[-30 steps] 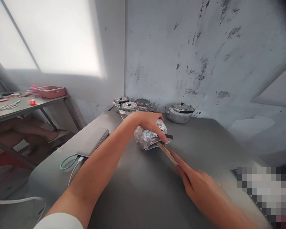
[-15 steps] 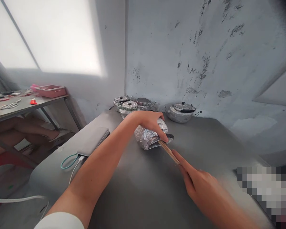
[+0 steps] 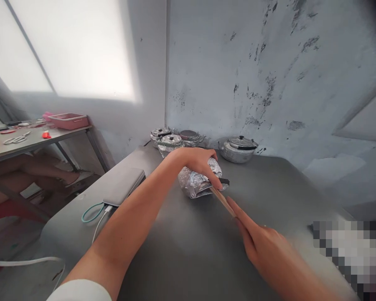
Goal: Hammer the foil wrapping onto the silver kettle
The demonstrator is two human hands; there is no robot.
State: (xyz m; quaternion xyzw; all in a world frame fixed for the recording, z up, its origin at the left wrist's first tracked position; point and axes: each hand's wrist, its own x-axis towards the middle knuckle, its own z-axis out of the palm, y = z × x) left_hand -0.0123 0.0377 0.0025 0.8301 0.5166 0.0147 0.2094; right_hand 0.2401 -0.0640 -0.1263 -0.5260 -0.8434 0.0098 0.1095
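Observation:
On the grey table a small silver metal teapot (image 3: pixel 188 179) lies tilted, its opening and black handle grip turned toward me. My left hand (image 3: pixel 199 161) reaches over it from above, with thumb and fingers wrapped round the body. In my right hand (image 3: pixel 260 234) is a slim bundle of wooden chopsticks (image 3: pixel 223 201), pinched between thumb and fingers. Their far tips meet the teapot at its opening, just below my left thumb. How far inside they reach is hidden.
Behind stand several silver teapots, one with a dark knobbed lid (image 3: pixel 238 148) at right. A grey power bank (image 3: pixel 124 184) with cables lies at left. On another table are a pink basket (image 3: pixel 69 121) and scissors (image 3: pixel 17 139); a person sits there.
The view has shifted slightly, so everything sits a little lower and further right. Both hands keep their grip, and the chopsticks stay at the teapot's opening with little visible movement.

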